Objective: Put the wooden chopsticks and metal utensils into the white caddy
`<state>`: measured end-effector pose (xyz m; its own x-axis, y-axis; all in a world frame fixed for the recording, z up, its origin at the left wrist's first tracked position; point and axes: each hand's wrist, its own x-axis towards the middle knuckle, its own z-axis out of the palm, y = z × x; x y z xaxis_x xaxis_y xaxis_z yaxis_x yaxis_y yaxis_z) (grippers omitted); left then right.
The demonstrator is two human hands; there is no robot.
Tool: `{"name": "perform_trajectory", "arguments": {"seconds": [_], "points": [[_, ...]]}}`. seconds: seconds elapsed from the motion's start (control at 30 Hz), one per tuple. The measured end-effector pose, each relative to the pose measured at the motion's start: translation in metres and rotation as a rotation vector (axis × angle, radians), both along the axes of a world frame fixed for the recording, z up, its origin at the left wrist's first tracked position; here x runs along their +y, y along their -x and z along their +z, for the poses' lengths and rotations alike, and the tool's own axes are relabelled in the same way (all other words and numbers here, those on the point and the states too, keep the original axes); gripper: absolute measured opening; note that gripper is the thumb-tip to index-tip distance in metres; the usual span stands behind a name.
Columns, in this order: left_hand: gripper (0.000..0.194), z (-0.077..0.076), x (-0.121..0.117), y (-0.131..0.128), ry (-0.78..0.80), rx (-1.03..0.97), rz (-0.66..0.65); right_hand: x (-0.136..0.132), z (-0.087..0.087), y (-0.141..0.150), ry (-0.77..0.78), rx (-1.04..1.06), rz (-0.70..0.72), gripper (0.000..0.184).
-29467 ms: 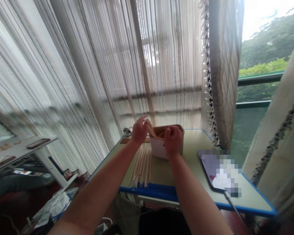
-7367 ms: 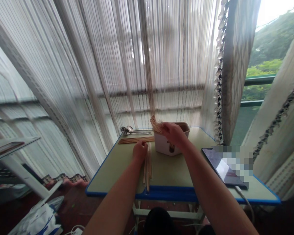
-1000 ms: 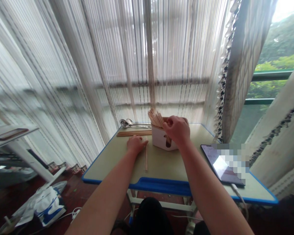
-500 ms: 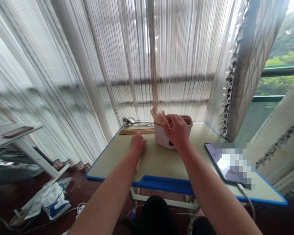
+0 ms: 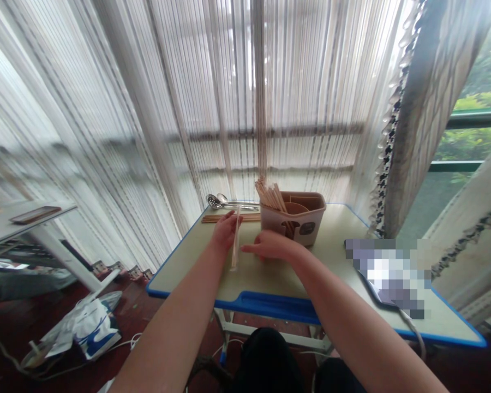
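Observation:
My left hand [image 5: 225, 231] is closed on a pair of wrapped disposable chopsticks [image 5: 236, 245], held nearly upright in a clear sleeve. Close to their right side is my right hand [image 5: 272, 245], empty, with a finger stretched toward the sleeve and the other fingers partly hidden. Behind it stands a beige and brown utensil holder [image 5: 313, 218] with compartments. A bunch of wrapped chopsticks [image 5: 272, 195] leans in its left compartment. Several brown chopsticks [image 5: 209, 219] lie flat behind my left hand, and a slotted ladle [image 5: 213, 202] and a metal spoon [image 5: 222, 198] lie beyond them.
The pale table [image 5: 180, 262] has a blue edge. On its right side lies a tablet [image 5: 376, 292], partly blurred out, with a cable [image 5: 413, 330] attached. A striped curtain [image 5: 213, 109] hangs behind. Another table [image 5: 57, 218] and a white-and-blue packet [image 5: 96, 330] are at left.
My right hand has left the utensil holder and come down and left toward my left hand. My left hand has turned, bringing the wrapped chopsticks into fuller view.

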<state>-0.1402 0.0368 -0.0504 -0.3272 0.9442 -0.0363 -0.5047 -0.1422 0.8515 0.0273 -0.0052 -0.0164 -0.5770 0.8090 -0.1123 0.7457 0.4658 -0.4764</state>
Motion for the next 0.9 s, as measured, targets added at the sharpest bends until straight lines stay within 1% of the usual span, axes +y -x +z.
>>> {"name": "perform_trajectory", "arguments": {"seconds": [0.1, 0.17, 0.23, 0.3, 0.47, 0.63, 0.73, 0.8, 0.9], "points": [[0.024, -0.001, 0.002, 0.002, 0.001, -0.017, 0.003, -0.002, -0.011, 0.011, 0.069, 0.045, 0.013, 0.066], [0.027, -0.003, 0.003, 0.003, -0.001, 0.015, 0.020, -0.003, -0.015, 0.016, 0.080, 0.081, 0.058, 0.059], [0.030, -0.004, 0.004, 0.004, 0.008, 0.060, 0.048, -0.003, -0.017, 0.018, 0.028, 0.100, 0.080, 0.047], [0.031, -0.006, 0.005, 0.005, 0.018, 0.090, 0.081, -0.001, -0.018, 0.018, -0.041, 0.100, 0.059, 0.037], [0.028, -0.007, 0.006, 0.005, 0.028, 0.142, 0.125, 0.005, -0.015, 0.015, -0.076, 0.144, 0.017, 0.039], [0.026, -0.008, 0.004, 0.003, 0.018, 0.152, 0.128, 0.010, -0.015, 0.012, -0.099, 0.115, -0.054, 0.025], [0.023, -0.010, 0.005, 0.003, 0.054, 0.194, 0.166, 0.012, -0.014, 0.010, -0.134, 0.091, -0.074, 0.023], [0.023, -0.012, 0.007, 0.005, 0.077, 0.222, 0.192, 0.011, -0.011, 0.007, -0.185, 0.064, -0.087, 0.022], [0.018, -0.016, 0.012, 0.009, 0.081, 0.225, 0.220, 0.007, 0.001, 0.000, -0.330, 0.060, -0.105, 0.022]]}}
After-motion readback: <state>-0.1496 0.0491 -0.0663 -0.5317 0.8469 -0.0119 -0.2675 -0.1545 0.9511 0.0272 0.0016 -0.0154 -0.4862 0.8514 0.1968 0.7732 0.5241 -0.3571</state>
